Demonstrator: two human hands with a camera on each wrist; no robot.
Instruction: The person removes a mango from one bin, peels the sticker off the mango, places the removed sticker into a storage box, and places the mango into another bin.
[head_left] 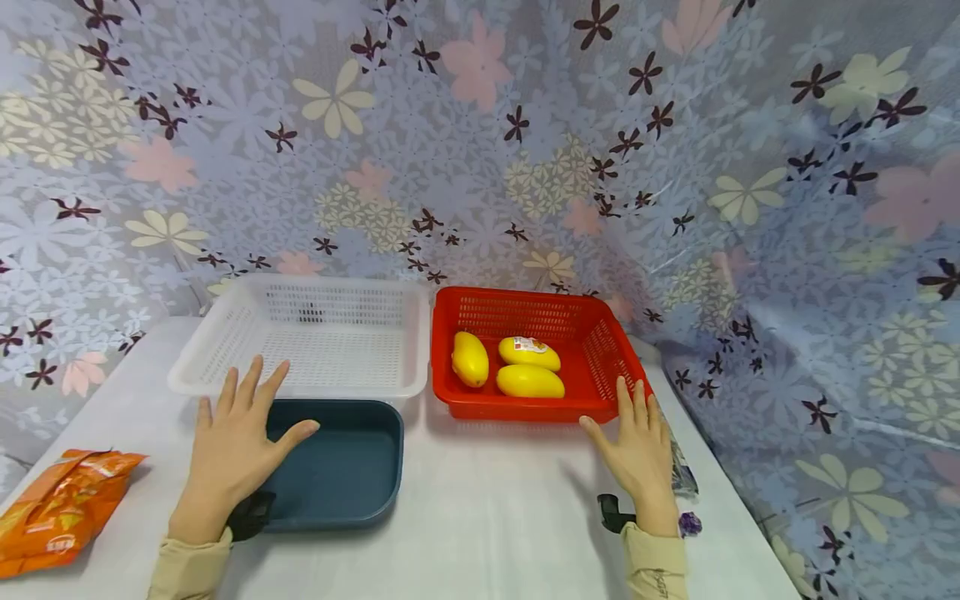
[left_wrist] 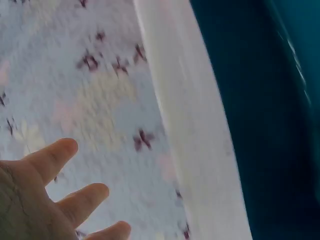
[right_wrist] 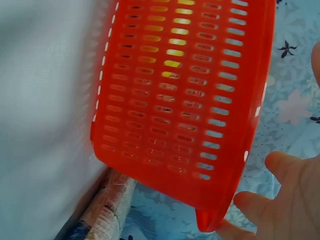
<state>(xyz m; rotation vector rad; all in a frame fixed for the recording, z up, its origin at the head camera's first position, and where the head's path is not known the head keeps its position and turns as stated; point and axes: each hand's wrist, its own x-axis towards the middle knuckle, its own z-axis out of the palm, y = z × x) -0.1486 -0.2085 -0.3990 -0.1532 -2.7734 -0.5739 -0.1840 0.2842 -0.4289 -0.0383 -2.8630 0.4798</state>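
Observation:
My left hand [head_left: 234, 450], fingers straight and spread, hovers over the left side of a dark blue tray [head_left: 337, 521], its fingertips overlapping the front rim of a white basket [head_left: 300, 388]. It holds nothing. In the left wrist view some fingers of that hand [left_wrist: 65, 200] show beside the blue tray [left_wrist: 260, 125]. On the other side, my right hand [head_left: 641, 458] is spread in the same way, with fingertips at the front right corner of a red basket [head_left: 480, 410]. Three yellow mangoes [head_left: 530, 381] lie in this basket. The right wrist view shows the hand [right_wrist: 285, 200] near the basket's rim, holding nothing.
An orange snack bag [head_left: 67, 508] lies at the table's left. Partly hidden behind my right hand is a shiny package [head_left: 681, 471], with a small purple object [head_left: 689, 524] near it. A floral curtain [head_left: 480, 167] hangs behind the white-covered table [head_left: 487, 517].

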